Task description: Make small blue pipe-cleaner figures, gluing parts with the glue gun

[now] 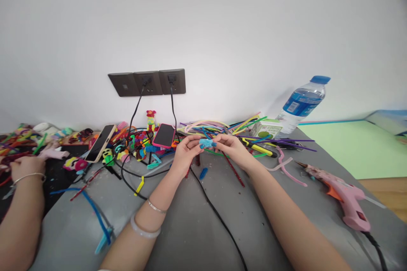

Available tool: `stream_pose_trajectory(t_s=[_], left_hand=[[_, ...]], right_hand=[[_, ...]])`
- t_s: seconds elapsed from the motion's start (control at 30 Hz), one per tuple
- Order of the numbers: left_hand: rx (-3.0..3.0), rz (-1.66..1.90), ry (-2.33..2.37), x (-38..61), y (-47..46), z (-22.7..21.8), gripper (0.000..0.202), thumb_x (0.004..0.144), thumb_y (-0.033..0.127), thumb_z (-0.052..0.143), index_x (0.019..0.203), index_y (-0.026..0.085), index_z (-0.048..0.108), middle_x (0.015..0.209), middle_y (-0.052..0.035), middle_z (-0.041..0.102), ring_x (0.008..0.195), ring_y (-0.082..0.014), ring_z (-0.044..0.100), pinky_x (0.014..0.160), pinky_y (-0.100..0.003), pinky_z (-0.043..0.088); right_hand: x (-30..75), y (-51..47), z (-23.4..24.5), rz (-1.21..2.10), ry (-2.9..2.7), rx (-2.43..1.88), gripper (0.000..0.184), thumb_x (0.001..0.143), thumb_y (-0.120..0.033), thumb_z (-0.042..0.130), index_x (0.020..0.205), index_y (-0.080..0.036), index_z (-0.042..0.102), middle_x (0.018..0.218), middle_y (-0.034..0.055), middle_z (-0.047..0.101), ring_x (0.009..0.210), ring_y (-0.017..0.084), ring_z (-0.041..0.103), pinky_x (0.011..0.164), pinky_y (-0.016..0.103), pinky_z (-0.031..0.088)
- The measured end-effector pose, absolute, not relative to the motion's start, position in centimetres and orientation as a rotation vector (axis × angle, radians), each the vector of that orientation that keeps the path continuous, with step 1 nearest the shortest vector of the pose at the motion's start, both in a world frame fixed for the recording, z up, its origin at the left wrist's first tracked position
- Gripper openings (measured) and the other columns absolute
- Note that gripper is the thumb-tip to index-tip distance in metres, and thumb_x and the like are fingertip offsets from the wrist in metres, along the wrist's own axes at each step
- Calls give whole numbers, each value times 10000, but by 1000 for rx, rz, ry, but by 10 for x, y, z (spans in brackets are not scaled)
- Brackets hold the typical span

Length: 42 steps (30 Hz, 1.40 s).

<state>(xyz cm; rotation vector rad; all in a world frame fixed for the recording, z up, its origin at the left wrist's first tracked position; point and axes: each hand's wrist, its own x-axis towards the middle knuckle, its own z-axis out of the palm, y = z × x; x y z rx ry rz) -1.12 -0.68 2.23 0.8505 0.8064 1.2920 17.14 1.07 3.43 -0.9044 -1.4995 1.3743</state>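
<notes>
A small light-blue bundle of folded pipe cleaner [206, 142] is pinched between both hands above the grey table [203, 220]. My left hand [186, 151] grips its left end with thumb and fingers. On its right end, the fingertips of my right hand [233, 149] are closed. A darker blue strand rises just behind the bundle. Beneath the hands lie a short dark-blue pipe cleaner piece [203, 173] and a red glittery pipe cleaner [234, 171]. My fingers hide part of the bundle.
A pink glue gun [345, 199] lies at the right, its cord running off the front. Behind are a tilted water bottle [302, 103], a yellow-black cutter [262, 148], two phones, and many pipe cleaners. A black cable [216, 211] crosses the table. Another person's hand [27, 169] is at the left.
</notes>
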Motion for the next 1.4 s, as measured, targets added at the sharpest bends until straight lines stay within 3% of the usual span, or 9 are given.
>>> stream_pose_trajectory(t_s=[0.4,0.63,0.83,1.13,1.4], left_hand=[[855,1345,822,-8,-6,16,393,607,285,870,914,167,656,876,-42,730,839,-158,684,753,-264,531],[767,1357,791,-1,-10,19,396,589,308,877,903,169,681,906,-47,734,865,-166,688,826,-302,542],[802,1354,812,-1,-11,21,380,596,368,873,872,170,702,884,-36,714,805,-145,671,745,-269,552],[933,1373,866,-6,-8,13,306,651,329,838,889,173,726,881,-46,728,813,-145,656,698,-235,514],[1006,1406,950,-6,-6,15,327,663,349,825,926,170,748,949,-84,758,905,-210,691,857,-340,531]], right_hand=[[169,10,34,1366,-1497,-959,411,711,-569,744,842,-195,632,755,16,631,634,144,531,621,292,433],[170,12,30,1480,-1381,-932,382,707,-505,774,865,-185,638,716,-9,624,616,122,522,590,260,390],[171,12,29,1515,-1350,-921,362,716,-474,779,881,-181,645,774,0,657,626,111,532,599,249,390],[170,11,33,1448,-1432,-905,347,733,-479,758,893,-186,664,775,9,656,633,124,540,611,267,424],[167,12,32,1389,-1482,-937,365,736,-507,748,882,-184,660,799,24,661,637,130,540,621,280,448]])
